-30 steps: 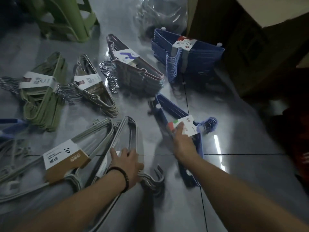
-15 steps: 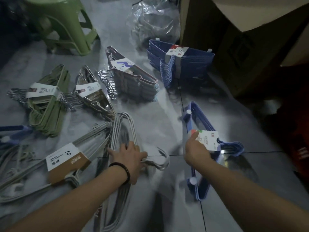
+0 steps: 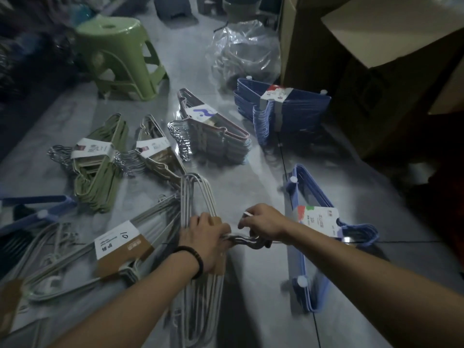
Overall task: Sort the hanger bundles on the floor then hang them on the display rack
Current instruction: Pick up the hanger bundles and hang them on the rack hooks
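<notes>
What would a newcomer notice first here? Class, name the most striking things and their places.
Centre foreground, the left hand grips a grey-white hanger bundle while the right hand holds its metal hooks. A blue hanger stack sits back right; a green stool stands back left.

You have one view only, from the camera worn on your head. It faces forward and steeply down at the tiled floor (image 3: 251, 187), wide-angle. Your left hand (image 3: 204, 238) and right hand (image 3: 265, 222) sit close, at lower centre, forearms entering from the bottom edge; the green stool (image 3: 118, 59) stands far off, upper left.
</notes>
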A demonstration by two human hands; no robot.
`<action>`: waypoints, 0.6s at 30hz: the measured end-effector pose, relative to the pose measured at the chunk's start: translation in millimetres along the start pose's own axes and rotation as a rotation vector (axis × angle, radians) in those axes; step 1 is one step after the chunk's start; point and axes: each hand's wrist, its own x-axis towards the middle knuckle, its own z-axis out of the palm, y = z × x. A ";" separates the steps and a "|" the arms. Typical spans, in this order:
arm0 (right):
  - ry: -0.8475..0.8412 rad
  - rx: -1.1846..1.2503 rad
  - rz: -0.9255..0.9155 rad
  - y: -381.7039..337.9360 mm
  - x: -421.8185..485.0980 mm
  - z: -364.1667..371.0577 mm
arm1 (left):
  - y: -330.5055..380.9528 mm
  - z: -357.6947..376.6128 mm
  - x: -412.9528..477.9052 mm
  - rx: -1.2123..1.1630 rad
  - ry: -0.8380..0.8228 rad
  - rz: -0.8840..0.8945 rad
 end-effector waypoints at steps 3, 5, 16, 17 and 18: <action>0.087 0.047 0.014 -16.6 0.0 -4.4 | -5.7 6.6 9.1 -0.196 0.033 0.031; 0.059 0.109 0.054 -23.6 -2.4 -5.9 | -5.7 10.3 14.3 -0.258 0.037 0.047; 0.184 0.133 0.161 28.9 -3.2 -21.7 | -5.7 10.7 11.9 -0.812 0.327 0.019; 0.180 0.143 0.130 26.0 -0.5 -20.2 | -8.6 4.6 10.8 -1.027 0.315 -0.033; 0.176 0.169 0.116 21.0 0.8 -17.8 | -12.6 -3.2 9.1 -1.202 0.295 -0.105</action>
